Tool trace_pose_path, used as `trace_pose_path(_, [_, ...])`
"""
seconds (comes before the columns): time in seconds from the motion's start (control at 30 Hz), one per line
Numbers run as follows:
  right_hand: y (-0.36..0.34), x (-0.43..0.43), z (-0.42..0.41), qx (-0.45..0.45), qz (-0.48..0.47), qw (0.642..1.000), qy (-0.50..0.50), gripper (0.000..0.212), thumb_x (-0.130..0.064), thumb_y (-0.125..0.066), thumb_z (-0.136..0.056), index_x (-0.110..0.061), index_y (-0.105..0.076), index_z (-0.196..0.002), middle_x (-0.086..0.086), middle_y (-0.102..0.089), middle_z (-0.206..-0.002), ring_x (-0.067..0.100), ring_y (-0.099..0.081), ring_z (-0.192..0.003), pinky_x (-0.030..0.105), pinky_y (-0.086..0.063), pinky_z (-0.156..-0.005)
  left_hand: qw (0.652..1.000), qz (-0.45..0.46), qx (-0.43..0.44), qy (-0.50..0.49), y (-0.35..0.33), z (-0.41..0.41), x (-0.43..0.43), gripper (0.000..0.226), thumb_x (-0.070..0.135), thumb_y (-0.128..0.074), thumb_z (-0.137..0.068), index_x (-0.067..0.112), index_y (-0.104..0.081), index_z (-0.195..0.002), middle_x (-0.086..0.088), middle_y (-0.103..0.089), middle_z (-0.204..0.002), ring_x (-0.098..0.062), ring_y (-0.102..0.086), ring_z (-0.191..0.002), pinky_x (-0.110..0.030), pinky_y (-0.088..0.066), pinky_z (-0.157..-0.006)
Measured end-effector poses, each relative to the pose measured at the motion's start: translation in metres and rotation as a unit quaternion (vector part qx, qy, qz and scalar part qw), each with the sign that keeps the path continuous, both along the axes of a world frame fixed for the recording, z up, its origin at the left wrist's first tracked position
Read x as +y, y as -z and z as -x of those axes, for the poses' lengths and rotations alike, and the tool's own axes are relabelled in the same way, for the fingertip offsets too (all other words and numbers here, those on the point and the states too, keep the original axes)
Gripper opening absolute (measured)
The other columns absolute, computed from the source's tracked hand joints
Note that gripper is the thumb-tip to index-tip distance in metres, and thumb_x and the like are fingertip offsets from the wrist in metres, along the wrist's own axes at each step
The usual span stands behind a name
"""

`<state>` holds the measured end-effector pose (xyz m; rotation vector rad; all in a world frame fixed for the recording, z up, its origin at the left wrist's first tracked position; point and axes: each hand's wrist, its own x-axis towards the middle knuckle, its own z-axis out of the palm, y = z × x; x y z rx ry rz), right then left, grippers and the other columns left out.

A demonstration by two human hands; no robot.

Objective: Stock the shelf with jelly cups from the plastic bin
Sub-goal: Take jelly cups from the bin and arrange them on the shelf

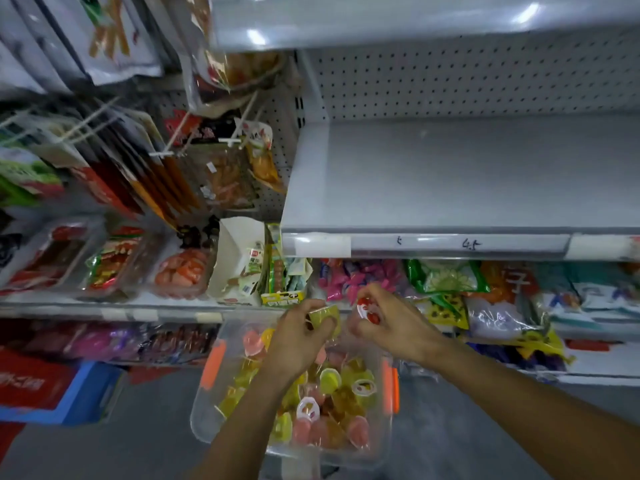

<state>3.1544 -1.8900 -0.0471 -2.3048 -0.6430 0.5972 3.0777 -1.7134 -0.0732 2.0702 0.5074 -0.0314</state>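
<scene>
Nearest to me is the clear plastic bin (203,415), with many loose jelly cups (332,403) lying inside it. Just above the far end of the bin, my left hand (298,337) has its fingers curled around a yellow-green cup (323,315), and beside it my right hand (391,327) pinches a cup with a red and white lid (367,311) between thumb and fingertips. Farther behind the bin, and higher, is the grey shelf (450,174).

We are seeing a clear plastic bin (204,417) with orange latches, heaped with pink, yellow and green jelly cups (329,410), our left hand (298,341) gripping a green cup (323,315), our right hand (398,323) pinching a red-lidded cup (369,311), both hanging over the bin's far end, below the grey shelf (450,174).
</scene>
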Motion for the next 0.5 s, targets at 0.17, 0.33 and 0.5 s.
trace_pose_path(0.17, [-0.081, -0.007, 0.000, -0.030, -0.088, 0.995, 0.042, 0.037, -0.041, -0.070, -0.078, -0.029, -0.042, -0.100, -0.007, -0.059, -0.089, 0.011, -0.059, -0.076, 0.037, -0.053, -0.069, 0.996, -0.009, -0.089, 0.015, -0.078, -0.006, 0.000, 0.023, 0.021, -0.071, -0.083, 0.023, -0.063, -0.105, 0.005, -0.062, -0.091, -0.014, -0.058, -0.066, -0.020, -0.045, -0.063])
trace_pose_path(0.33, [-0.148, -0.014, 0.001, -0.105, -0.166, 0.978, 0.071, 0.020, -0.030, -0.070, -0.074, -0.027, -0.056, -0.088, -0.008, -0.062, -0.084, 0.011, -0.055, -0.069, 0.029, -0.046, -0.063, 0.985, -0.039, -0.166, 0.037, -0.153, -0.011, -0.003, 0.021, 0.025, -0.075, -0.082, 0.029, -0.064, -0.099, 0.004, -0.063, -0.092, 0.000, -0.058, -0.056, -0.017, -0.046, -0.054])
trace_pose_path(0.5, [-0.201, -0.027, 0.004, -0.142, -0.229, 0.960, 0.081, 0.012, -0.030, -0.068, -0.075, -0.026, -0.067, -0.087, -0.008, -0.068, -0.081, 0.003, -0.058, -0.066, 0.020, -0.048, -0.062, 0.973, -0.050, -0.222, 0.049, -0.217, -0.010, -0.011, 0.026, 0.034, -0.078, -0.080, 0.028, -0.066, -0.102, 0.000, -0.067, -0.100, -0.012, -0.066, -0.074, -0.032, -0.055, -0.069])
